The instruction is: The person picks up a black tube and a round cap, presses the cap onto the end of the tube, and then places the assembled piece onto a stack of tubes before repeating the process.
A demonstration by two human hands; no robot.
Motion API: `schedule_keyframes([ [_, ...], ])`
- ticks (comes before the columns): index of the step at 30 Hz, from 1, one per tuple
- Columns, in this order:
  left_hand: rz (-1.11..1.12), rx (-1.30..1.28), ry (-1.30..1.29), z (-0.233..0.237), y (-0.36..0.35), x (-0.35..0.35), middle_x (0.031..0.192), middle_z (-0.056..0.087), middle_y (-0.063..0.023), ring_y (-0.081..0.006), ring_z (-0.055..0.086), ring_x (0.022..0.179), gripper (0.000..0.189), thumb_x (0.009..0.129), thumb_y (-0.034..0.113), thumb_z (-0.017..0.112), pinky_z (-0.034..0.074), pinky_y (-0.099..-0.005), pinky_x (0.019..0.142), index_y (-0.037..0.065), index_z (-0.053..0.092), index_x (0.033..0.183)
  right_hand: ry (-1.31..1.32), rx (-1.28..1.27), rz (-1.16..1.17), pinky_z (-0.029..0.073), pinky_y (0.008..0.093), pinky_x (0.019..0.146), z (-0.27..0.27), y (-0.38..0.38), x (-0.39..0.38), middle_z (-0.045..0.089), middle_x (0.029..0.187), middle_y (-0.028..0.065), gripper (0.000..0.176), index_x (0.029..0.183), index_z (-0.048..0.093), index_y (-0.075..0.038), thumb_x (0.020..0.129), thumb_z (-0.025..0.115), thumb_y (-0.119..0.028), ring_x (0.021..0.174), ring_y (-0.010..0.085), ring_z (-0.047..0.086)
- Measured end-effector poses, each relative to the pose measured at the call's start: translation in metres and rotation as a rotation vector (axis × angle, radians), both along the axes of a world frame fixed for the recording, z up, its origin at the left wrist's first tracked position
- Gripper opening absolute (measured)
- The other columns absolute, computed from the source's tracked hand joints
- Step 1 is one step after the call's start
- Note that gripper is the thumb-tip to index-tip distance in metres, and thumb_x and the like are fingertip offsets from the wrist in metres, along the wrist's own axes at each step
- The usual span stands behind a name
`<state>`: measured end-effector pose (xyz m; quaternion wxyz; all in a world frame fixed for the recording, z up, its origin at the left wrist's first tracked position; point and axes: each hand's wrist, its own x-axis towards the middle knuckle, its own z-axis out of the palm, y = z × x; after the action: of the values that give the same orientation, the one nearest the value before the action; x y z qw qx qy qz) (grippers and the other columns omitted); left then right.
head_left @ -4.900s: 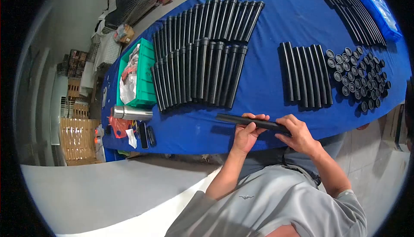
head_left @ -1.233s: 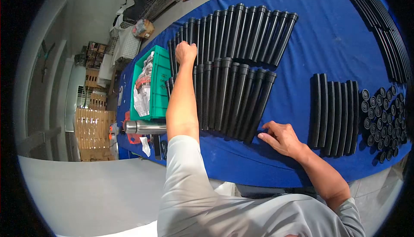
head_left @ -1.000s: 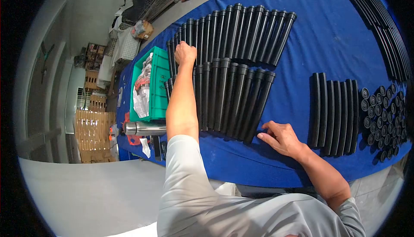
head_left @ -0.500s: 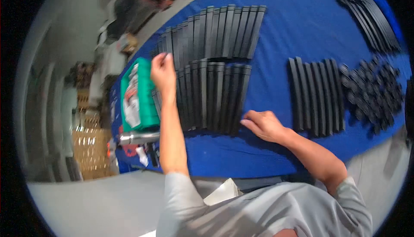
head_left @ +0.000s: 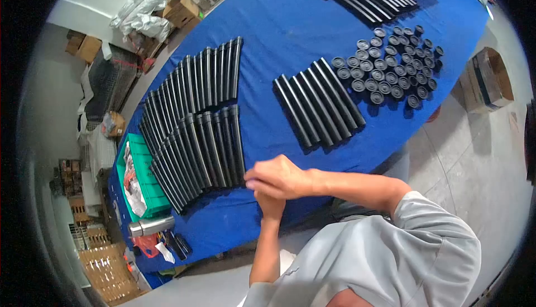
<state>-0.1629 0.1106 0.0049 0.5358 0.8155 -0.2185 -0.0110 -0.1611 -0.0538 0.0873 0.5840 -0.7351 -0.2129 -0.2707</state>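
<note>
Black, slender tubes [head_left: 216,145] on creased blue cloth [head_left: 261,89], right hand [head_left: 279,177] crossing over left hand [head_left: 271,203], both hands' openness unclear

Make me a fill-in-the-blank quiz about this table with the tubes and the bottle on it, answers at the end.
The round black caps lie on a cloth coloured ____.

The silver bottle lies at the near end of a crate coloured ____.

The hand that partly hides the person's left hand is their ____ hand.

Missing words: blue; green; right.
</note>
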Motion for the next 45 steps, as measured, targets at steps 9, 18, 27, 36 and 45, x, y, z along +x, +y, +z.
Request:
schedule_keyframes([
  [9, -0.286, 0.461, -0.504, 0.017, -0.110, 0.047, 0.158, 0.042, -0.0260, -0.0469, 0.035, 0.148, 0.054, 0.106, 0.040, 0.054, 0.032, -0.0532, 0.120, 0.009, 0.053, 0.151, 0.044, -0.439, -0.656, 0.053, 0.0415, 0.073, -0.004, -0.129, -0.123, 0.067, 0.098, 0.0101, 0.031, 0.110, 0.070, -0.007, 0.079, 0.075, -0.003, 0.085, 0.0305, 0.066],
  [18, 0.096, 0.384, -0.360, 0.012, -0.097, 0.074, 0.069, 0.061, -0.0060, -0.0232, 0.062, 0.066, 0.052, 0.089, 0.032, 0.081, 0.049, -0.0405, 0.067, 0.001, 0.061, 0.126, 0.442, -0.879, -1.317, 0.035, 0.0519, 0.112, -0.016, -0.248, -0.196, 0.050, 0.142, 0.0198, 0.052, 0.124, 0.066, -0.008, 0.078, 0.085, -0.023, 0.134, 0.0394, 0.044],
  [27, 0.075, 0.385, -0.245, 0.013, -0.098, 0.078, 0.065, 0.060, -0.0042, -0.0263, 0.062, 0.064, 0.055, 0.087, 0.028, 0.078, 0.048, -0.0429, 0.071, 0.007, 0.065, 0.136, 0.475, -0.989, -1.247, 0.031, 0.0541, 0.119, -0.043, -0.275, -0.183, 0.044, 0.152, 0.0217, 0.050, 0.116, 0.068, -0.006, 0.073, 0.087, -0.021, 0.143, 0.0414, 0.037],
  [36, -0.032, 0.569, -0.400, 0.034, -0.100, 0.062, 0.091, 0.074, -0.0189, -0.0386, 0.071, 0.081, 0.032, 0.096, 0.028, 0.063, 0.055, -0.0504, 0.075, 0.011, 0.073, 0.121, 0.498, -0.552, -0.716, 0.052, 0.0456, 0.089, -0.028, -0.187, -0.177, 0.060, 0.110, 0.0200, 0.047, 0.120, 0.056, -0.001, 0.079, 0.079, -0.008, 0.103, 0.0398, 0.062],
  [45, -0.046, 0.695, -0.235, 0.046, -0.046, -0.039, 0.071, 0.072, -0.0182, -0.0430, 0.072, 0.067, 0.032, 0.100, 0.039, 0.064, 0.056, -0.0530, 0.063, 0.014, 0.072, 0.118, 0.571, -0.523, -0.791, 0.049, 0.0452, 0.103, -0.028, -0.172, -0.169, 0.062, 0.124, 0.0229, 0.074, 0.141, 0.049, 0.000, 0.076, 0.083, -0.004, 0.117, 0.0407, 0.060],
])
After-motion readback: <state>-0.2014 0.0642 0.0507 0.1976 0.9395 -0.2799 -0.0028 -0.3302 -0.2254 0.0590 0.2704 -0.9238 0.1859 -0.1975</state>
